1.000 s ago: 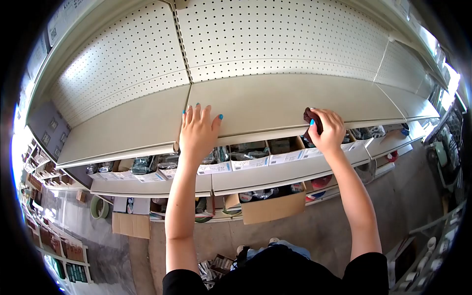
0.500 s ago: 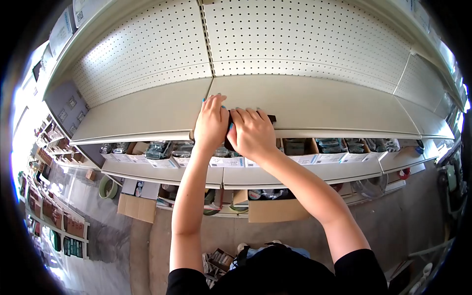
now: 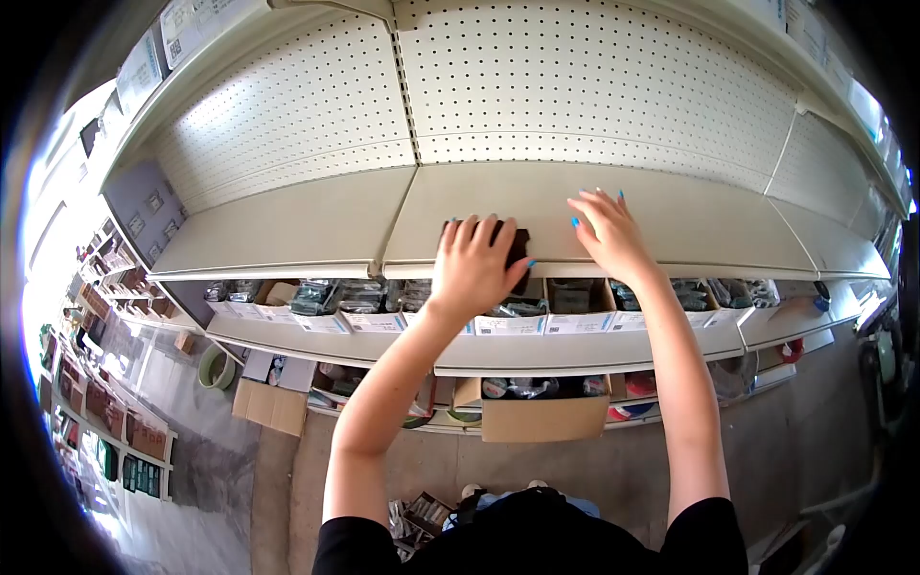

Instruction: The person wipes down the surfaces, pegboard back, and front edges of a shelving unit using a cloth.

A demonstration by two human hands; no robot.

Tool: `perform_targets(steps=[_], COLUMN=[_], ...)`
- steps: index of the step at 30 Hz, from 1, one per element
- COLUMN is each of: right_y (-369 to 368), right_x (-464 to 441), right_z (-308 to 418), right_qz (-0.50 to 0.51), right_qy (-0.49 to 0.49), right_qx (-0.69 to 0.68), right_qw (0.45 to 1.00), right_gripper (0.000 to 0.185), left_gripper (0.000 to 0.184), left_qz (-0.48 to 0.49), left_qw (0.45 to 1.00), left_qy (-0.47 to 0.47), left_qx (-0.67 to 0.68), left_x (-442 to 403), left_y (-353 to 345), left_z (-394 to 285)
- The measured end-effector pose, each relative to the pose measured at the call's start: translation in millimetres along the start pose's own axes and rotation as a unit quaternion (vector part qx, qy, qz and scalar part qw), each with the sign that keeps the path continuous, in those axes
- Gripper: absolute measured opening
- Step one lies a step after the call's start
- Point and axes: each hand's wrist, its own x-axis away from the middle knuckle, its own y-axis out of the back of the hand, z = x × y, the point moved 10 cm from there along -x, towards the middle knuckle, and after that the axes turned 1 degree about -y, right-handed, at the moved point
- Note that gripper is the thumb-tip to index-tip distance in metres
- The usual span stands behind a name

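Note:
My left hand lies over a dark cloth at the front edge of the beige shelf. Its fingers are spread on top of the cloth, and part of the cloth shows past them on the right. Farther right, my right hand is over the same shelf with its fingers apart and nothing in them.
A white perforated panel rises behind the shelf. White boxes of packaged items line the shelf below. Lower down are an open cardboard box and a green bucket on the floor. Another shelf rack stands at the left.
The dark cloth has passed from my right hand to under my left hand. My right hand came left to meet the left one, then moved back right without it.

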Motion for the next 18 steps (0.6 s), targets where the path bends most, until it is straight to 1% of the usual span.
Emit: perform_targets(steps=[1,2,5,6,7,9,13,18], right_y=[-4,-10,-20,-20,-18,-14,-15,-11], right_x=[2,1,1,1,2,2,3,3], right_z=[-2,-8,-15,-14,-14,-13,-9,-3], right_qz=[0.01,0.033,0.033,0.035,0.039,0.045,0.059,0.08], right_qy=[-0.005,-0.028,-0.026,-0.026,-0.026,-0.023,-0.026,-0.047], right_qx=[0.001,-0.035,-0.057,-0.06,-0.061,-0.055,-0.055,-0.053], right_qw=[1.0,0.998,0.997,0.997,0.997,0.997,0.996,0.994], right_gripper=[0.034,0.036,0.035,0.035,0.035,0.035,0.036,0.037], left_gripper=[0.05,0.05,0.051,0.052,0.054,0.05,0.043,0.033], left_qz=[-0.002,0.014,0.039,0.006,0.001,-0.041,-0.054,-0.095], left_qw=[1.0,1.0,0.999,0.999,0.999,0.998,0.997,0.995], left_qy=[-0.007,-0.007,-0.03,-0.041,-0.045,-0.048,-0.052,-0.026], left_qx=[0.0,0.006,0.01,0.017,0.004,0.002,-0.014,-0.028], left_x=[-6,-13,-27,-29,-29,-26,-14,18], left_y=[-6,-14,-30,-28,-31,-26,-18,18], left_z=[-6,-14,-45,-53,-57,-55,-40,25])
